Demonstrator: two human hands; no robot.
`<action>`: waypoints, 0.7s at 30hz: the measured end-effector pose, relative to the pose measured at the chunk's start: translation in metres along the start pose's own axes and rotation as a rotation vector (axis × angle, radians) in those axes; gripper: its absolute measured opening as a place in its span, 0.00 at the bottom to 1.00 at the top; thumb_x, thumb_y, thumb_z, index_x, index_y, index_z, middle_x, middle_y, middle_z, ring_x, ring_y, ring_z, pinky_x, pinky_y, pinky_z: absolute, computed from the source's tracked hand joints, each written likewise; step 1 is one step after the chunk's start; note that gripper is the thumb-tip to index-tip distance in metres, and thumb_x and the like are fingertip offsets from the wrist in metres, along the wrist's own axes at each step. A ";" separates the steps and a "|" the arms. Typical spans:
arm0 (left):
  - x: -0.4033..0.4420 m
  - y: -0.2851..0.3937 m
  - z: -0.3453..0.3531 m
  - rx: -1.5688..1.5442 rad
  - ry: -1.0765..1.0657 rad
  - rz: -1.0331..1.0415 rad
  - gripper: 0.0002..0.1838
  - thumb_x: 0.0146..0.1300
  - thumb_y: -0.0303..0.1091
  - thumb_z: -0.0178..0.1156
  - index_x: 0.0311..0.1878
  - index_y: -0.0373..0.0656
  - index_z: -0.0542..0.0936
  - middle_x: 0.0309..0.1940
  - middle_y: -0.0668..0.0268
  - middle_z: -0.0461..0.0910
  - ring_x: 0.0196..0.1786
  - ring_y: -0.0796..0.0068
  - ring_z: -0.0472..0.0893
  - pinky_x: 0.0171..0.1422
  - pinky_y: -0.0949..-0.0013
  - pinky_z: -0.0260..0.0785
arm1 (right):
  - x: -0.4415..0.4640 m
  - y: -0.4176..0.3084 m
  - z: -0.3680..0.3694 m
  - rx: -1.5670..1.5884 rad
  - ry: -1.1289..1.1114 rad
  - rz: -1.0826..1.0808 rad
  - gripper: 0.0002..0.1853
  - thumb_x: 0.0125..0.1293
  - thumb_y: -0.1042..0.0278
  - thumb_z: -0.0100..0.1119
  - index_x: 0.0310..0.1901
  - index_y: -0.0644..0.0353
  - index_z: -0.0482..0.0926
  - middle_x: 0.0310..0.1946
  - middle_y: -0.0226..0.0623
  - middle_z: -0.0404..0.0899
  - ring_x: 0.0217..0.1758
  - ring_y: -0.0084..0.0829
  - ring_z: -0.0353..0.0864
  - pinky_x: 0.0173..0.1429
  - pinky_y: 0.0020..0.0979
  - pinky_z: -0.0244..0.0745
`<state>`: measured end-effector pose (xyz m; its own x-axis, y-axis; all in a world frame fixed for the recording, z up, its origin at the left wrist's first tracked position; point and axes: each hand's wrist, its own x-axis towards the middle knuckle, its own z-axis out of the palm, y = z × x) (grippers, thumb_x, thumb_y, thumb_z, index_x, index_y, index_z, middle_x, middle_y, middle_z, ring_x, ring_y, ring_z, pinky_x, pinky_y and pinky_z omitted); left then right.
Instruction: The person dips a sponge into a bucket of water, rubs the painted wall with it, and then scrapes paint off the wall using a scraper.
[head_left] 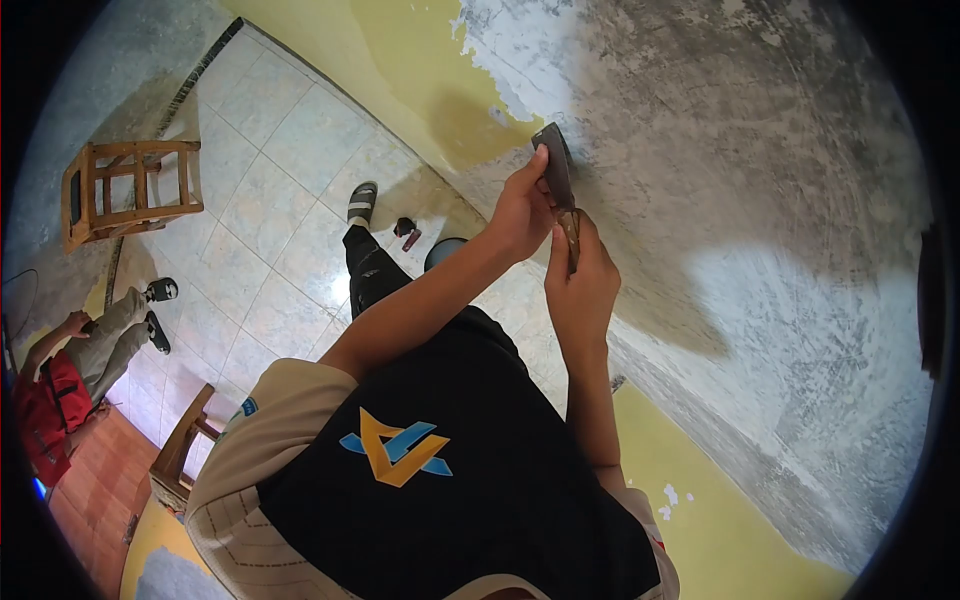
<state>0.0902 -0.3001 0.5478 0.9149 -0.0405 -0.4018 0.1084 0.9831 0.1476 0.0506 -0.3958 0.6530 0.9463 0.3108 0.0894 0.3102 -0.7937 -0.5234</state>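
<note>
A paint scraper (559, 165) with a dark, flat blade and a brownish handle is held between my two hands, close to the wall. My left hand (522, 212) grips the blade, its thumb lying along the flat side near the tip. Lower down, my right hand (583, 268) is wrapped round the handle. Beyond the blade, the wall (680, 130) has bare grey, scratched plaster, with white and yellow paint around it. Whether the blade's far edge touches the wall, I cannot tell.
A wooden stool (135, 195) lies toward the left wall. Near my sandalled foot (363, 203) are small dark and red items (408, 232) and a dark round container (443, 252) on the tiles. Another person (75, 375) is at far left, beyond a wooden chair (183, 435).
</note>
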 end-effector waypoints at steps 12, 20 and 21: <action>0.008 0.033 0.011 -0.055 0.216 0.102 0.24 0.72 0.64 0.61 0.39 0.51 0.77 0.27 0.66 0.78 0.35 0.66 0.82 0.42 0.60 0.75 | 0.032 -0.011 0.022 -0.022 -0.005 -0.099 0.18 0.73 0.66 0.61 0.62 0.60 0.80 0.42 0.50 0.87 0.37 0.49 0.89 0.40 0.41 0.82; -0.014 0.006 0.013 -0.016 0.067 -0.049 0.22 0.74 0.60 0.60 0.37 0.50 0.78 0.27 0.67 0.81 0.30 0.67 0.83 0.41 0.64 0.76 | -0.002 -0.012 -0.010 0.040 0.000 -0.004 0.14 0.74 0.71 0.61 0.58 0.66 0.81 0.42 0.52 0.87 0.39 0.50 0.88 0.42 0.40 0.82; -0.014 0.005 0.014 -0.015 0.039 -0.082 0.23 0.74 0.60 0.60 0.36 0.50 0.78 0.27 0.67 0.82 0.31 0.67 0.83 0.41 0.65 0.76 | -0.003 -0.011 -0.013 0.020 -0.011 0.017 0.15 0.74 0.70 0.61 0.58 0.67 0.81 0.42 0.52 0.87 0.39 0.50 0.88 0.42 0.40 0.82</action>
<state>0.0835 -0.2970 0.5669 0.8875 -0.1141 -0.4465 0.1761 0.9793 0.0997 0.0459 -0.3949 0.6698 0.9503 0.3032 0.0712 0.2921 -0.7884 -0.5414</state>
